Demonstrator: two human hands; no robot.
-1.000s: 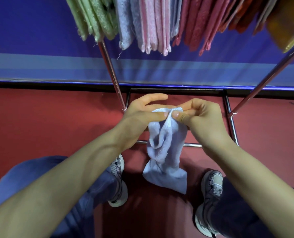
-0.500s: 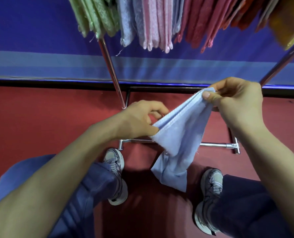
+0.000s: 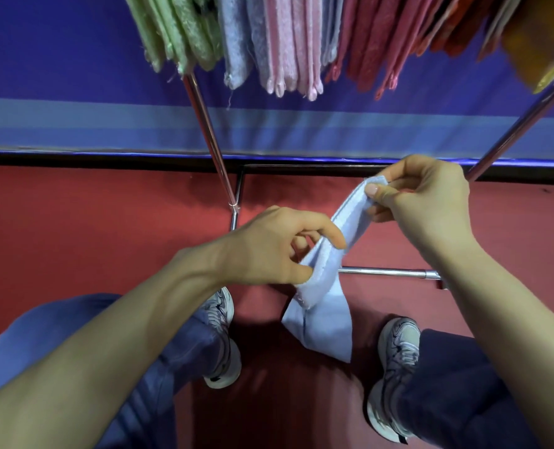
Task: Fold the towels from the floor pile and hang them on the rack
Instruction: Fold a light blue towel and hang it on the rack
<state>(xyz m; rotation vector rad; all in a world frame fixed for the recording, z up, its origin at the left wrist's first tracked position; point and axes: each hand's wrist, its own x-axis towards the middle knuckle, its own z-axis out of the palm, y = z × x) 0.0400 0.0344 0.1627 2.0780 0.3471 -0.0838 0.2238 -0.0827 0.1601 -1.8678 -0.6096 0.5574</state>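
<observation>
Overhead, hanging towels (image 3: 285, 43) seemingly crowd the rack (image 3: 207, 134).

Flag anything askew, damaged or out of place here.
The light blue towel, pinched between left hand and right hand, hangs bunched and crooked. A loose thread dangles from the hanging grey-blue towel.

I found no writing, label, brand or number that I could read, whether on the blue towel (image 3: 326, 322), the hung towels (image 3: 288, 43) or the shoes (image 3: 398, 348).
</observation>
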